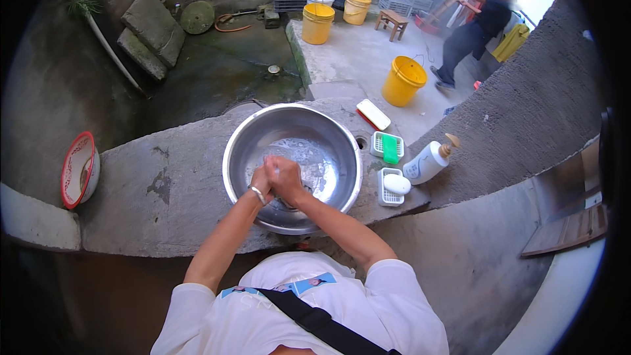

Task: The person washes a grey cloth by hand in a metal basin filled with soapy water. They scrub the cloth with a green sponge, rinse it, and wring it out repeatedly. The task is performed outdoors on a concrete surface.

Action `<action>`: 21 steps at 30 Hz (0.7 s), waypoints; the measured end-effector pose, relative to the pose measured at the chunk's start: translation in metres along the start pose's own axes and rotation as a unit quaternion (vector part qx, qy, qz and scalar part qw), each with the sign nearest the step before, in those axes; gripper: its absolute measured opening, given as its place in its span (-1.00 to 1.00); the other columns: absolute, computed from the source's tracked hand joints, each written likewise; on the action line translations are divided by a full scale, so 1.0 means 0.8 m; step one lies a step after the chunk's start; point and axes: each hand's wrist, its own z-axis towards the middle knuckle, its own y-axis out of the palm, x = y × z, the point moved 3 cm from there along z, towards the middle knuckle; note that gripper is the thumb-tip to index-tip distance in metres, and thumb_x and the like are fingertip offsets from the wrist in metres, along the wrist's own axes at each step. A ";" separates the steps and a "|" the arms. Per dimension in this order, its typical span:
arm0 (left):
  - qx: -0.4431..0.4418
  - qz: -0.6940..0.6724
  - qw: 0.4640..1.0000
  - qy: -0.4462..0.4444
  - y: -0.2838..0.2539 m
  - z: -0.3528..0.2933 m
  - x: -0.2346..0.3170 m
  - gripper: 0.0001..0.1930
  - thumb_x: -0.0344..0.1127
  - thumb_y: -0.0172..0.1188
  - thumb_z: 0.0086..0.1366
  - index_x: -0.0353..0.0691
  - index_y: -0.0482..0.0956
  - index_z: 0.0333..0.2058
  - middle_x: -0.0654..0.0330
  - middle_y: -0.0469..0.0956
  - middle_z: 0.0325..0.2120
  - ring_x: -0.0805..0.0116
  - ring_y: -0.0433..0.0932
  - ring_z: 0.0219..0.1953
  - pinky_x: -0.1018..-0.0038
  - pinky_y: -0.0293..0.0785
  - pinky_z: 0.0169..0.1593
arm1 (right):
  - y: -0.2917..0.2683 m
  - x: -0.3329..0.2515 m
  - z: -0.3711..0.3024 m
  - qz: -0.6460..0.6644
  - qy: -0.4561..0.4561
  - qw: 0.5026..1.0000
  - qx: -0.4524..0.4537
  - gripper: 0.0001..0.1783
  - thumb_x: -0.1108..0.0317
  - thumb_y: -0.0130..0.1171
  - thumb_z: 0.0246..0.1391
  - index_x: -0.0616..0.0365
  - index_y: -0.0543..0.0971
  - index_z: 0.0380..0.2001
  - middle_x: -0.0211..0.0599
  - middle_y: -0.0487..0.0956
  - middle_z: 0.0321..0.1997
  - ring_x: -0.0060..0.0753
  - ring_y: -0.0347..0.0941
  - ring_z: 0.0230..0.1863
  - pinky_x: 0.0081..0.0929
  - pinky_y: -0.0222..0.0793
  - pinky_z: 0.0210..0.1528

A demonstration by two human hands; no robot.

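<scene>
Left hand (259, 180) and right hand (287, 179) clasp each other, fingers curled, over the steel basin (337, 139); anything between them, I cannot tell; rubbing looks partway, hands unparted; 1 white soap bar (397, 184) sits in its dish (390, 200).

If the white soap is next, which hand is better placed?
Right hand, probably: the white soap lies right of the basin, on that side. The left hand is farther away; both are together over the basin.

Ledge (128, 213) free left of steel basin (244, 151) — soap dishes (388, 200), bottle (426, 164) obstruct right.
</scene>
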 end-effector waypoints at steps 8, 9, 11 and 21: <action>0.063 0.252 0.961 0.096 -0.007 -0.005 0.019 -0.67 -0.01 -0.18 0.32 -0.12 0.41 -0.35 0.34 0.42 -0.55 0.57 0.39 -0.55 0.64 0.30 -0.60 | -0.014 0.038 0.013 0.125 0.134 0.981 0.071 -0.78 0.27 0.10 -0.02 0.23 0.52 -0.52 -0.05 0.47 -0.54 -0.12 0.41 -0.49 -0.33 0.30 -0.42; 0.103 0.218 0.966 0.095 -0.009 -0.001 0.022 -0.66 -0.01 -0.19 0.32 -0.13 0.41 -0.39 0.35 0.42 -0.58 0.57 0.38 -0.56 0.63 0.30 -0.60 | -0.009 0.021 0.004 0.121 0.093 0.988 0.035 -0.77 0.27 0.08 0.00 0.23 0.51 -0.54 -0.09 0.47 -0.55 -0.19 0.41 -0.52 -0.36 0.28 -0.45; 0.057 0.099 0.990 0.082 -0.034 0.029 0.006 -0.62 0.04 -0.17 0.29 -0.14 0.42 -0.43 0.34 0.43 -0.59 0.52 0.41 -0.56 0.54 0.34 -0.57 | 0.004 -0.006 -0.016 0.112 0.014 0.993 -0.037 -0.74 0.27 0.05 0.03 0.24 0.49 -0.58 -0.16 0.49 -0.57 -0.34 0.39 -0.57 -0.42 0.25 -0.50; 0.023 -0.092 0.994 0.044 -0.026 0.022 -0.013 -0.67 0.01 -0.12 0.26 -0.12 0.40 -0.45 0.27 0.39 -0.63 0.37 0.42 -0.65 0.40 0.34 -0.65 | -0.002 -0.027 -0.009 -0.010 -0.021 1.000 -0.011 -0.62 0.14 -0.07 0.07 0.18 0.53 -0.60 0.02 0.48 -0.56 0.05 0.43 -0.53 -0.27 0.30 -0.55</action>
